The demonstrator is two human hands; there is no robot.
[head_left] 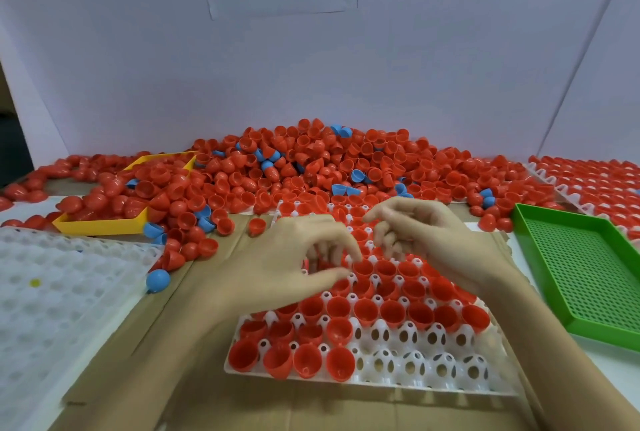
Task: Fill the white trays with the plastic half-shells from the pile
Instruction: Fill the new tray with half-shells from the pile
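- Directly before you on the cardboard (145, 344) lies the white tray (429, 377); red half-shells (365, 311) fill most of its pockets, open side up, while the near right pockets stand bare.
- Your left hand (294, 257) hangs over the tray's middle rows, fingers loosely curled and apart, thumb and forefinger tips just above a seated shell. Motion blur prevents confirming contact or a grip.
- Your right hand (426, 240) hovers just beside it, fingers bent downward and spread, holding nothing visible.
- Behind the tray the pile (346, 167) of red shells, with a few blue shells (157, 280) mixed in, spreads across to the wall.
- Left: a yellow tray (100, 226) holding shells, and a stack of white trays (52, 292).
- Right: a green perforated tray (581, 268), and a filled tray (595, 181) behind it.
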